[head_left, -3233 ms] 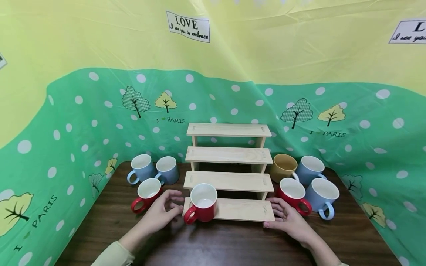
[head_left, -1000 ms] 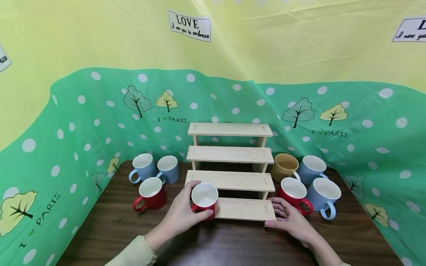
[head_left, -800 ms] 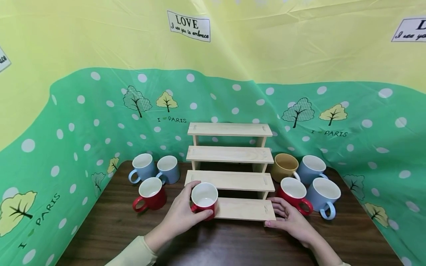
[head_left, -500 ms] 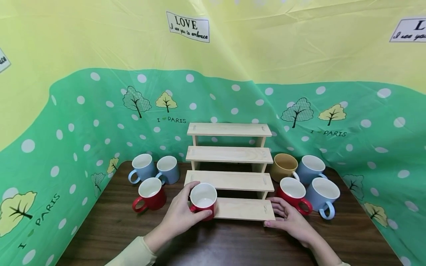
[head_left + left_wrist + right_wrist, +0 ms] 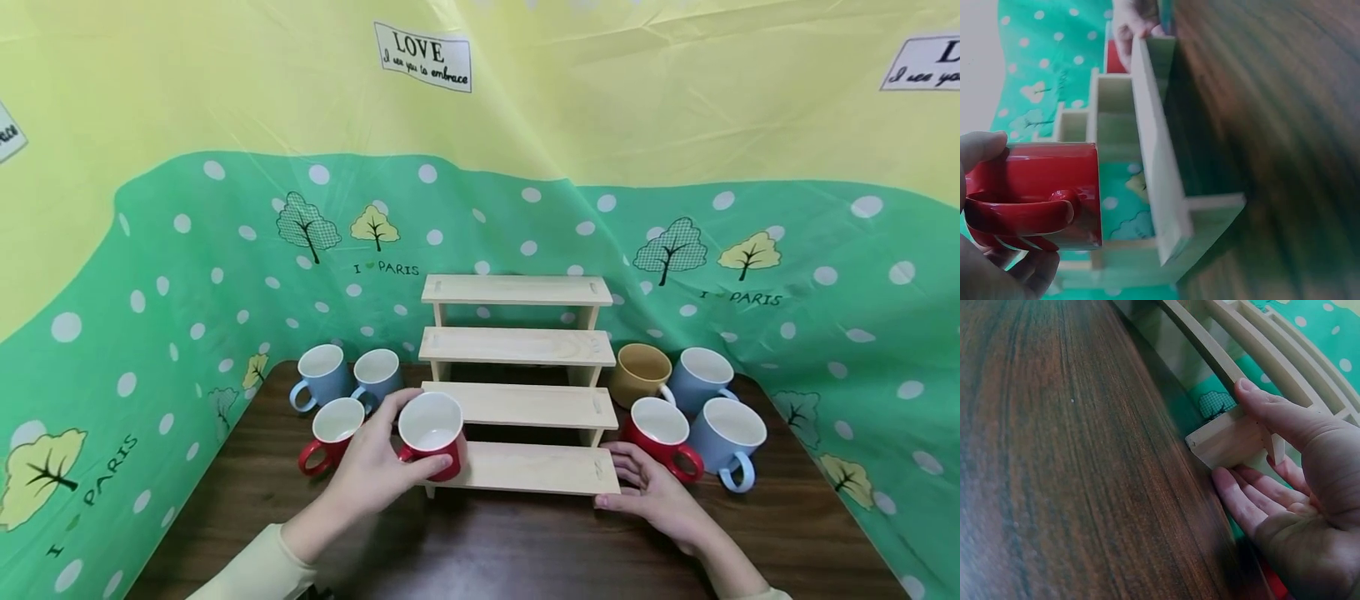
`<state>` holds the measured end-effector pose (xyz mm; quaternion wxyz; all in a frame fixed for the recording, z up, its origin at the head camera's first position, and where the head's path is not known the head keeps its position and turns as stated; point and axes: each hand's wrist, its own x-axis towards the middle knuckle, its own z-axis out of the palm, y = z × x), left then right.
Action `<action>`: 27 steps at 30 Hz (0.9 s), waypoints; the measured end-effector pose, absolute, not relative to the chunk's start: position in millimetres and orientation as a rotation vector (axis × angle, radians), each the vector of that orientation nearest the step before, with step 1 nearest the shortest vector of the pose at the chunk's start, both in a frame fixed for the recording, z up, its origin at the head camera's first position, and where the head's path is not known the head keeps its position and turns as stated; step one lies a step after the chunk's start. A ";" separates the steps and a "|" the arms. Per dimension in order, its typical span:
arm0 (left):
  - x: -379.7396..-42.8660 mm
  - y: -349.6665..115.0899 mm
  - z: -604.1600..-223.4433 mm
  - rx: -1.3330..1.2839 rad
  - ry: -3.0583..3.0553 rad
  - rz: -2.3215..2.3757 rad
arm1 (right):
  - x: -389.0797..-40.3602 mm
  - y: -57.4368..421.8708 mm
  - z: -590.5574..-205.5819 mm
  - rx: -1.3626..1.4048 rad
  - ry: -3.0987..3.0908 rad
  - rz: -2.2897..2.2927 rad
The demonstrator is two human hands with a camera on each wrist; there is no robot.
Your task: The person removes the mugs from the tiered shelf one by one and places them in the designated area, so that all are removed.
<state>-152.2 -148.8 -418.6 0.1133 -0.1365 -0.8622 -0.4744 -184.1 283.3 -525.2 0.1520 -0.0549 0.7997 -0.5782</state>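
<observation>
My left hand [image 5: 375,462] grips a red mug [image 5: 432,419] with a white inside, thumb in front and fingers behind. The mug is upright, held just above the left end of the lowest step of a four-tier wooden display stand [image 5: 517,407]. In the left wrist view a gap shows between the mug [image 5: 1047,172] and the step's board [image 5: 1159,156]. My right hand [image 5: 652,498] holds the right end of that lowest step. The right wrist view has its thumb [image 5: 1272,412] on the board's edge and its fingers at the side panel [image 5: 1229,440].
Left of the stand are two light blue mugs [image 5: 324,382] and another red mug [image 5: 337,423]. On its right are a tan mug [image 5: 640,379], a red mug [image 5: 658,427] and two light blue mugs [image 5: 727,433]. Behind the dark wooden table [image 5: 487,550] hangs a green and yellow cloth [image 5: 480,208].
At first the left hand was beside the red mug, which stood on the lowest step. It then gripped the mug and has now lifted it up and leftward. The right hand stays put.
</observation>
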 end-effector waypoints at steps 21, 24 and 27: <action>-154.5 -223.9 -356.8 -0.213 -2.502 -1.238 | -187.6 287.4 -520.4 -0.212 2.341 -1.623; -154.9 -231.7 -353.1 -0.181 -2.499 -1.252 | -186.2 287.4 -521.2 -0.213 2.344 -1.611; -155.8 -239.3 -351.8 -0.153 -2.490 -1.255 | -184.1 287.3 -521.9 -0.204 2.342 -1.601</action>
